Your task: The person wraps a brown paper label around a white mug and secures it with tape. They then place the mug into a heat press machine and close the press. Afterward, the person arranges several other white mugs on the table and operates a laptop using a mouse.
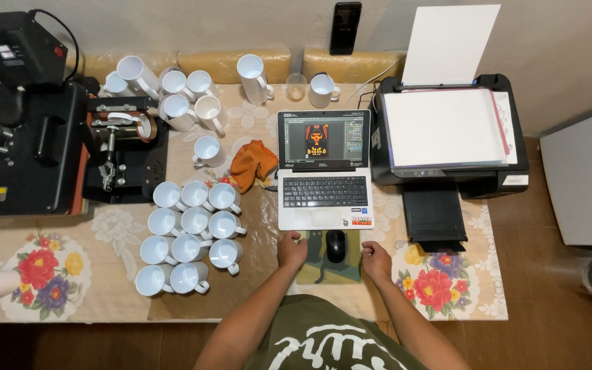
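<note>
My left hand [291, 249] rests as a loose fist on the left edge of a green mouse pad [313, 270]. My right hand [376, 260] rests curled on the pad's right edge. Neither hand holds anything. A black mouse [336, 244] lies between them, untouched. Just beyond it stands an open white laptop [325, 192] with an orange and black picture on its screen.
Several white mugs [190, 240] stand grouped at the left, more at the back [173, 92]. A black heat press [18, 130] and mug press [121, 147] fill the far left. A black printer [447, 137] with white paper stands right. An orange cloth [253, 163] lies by the laptop.
</note>
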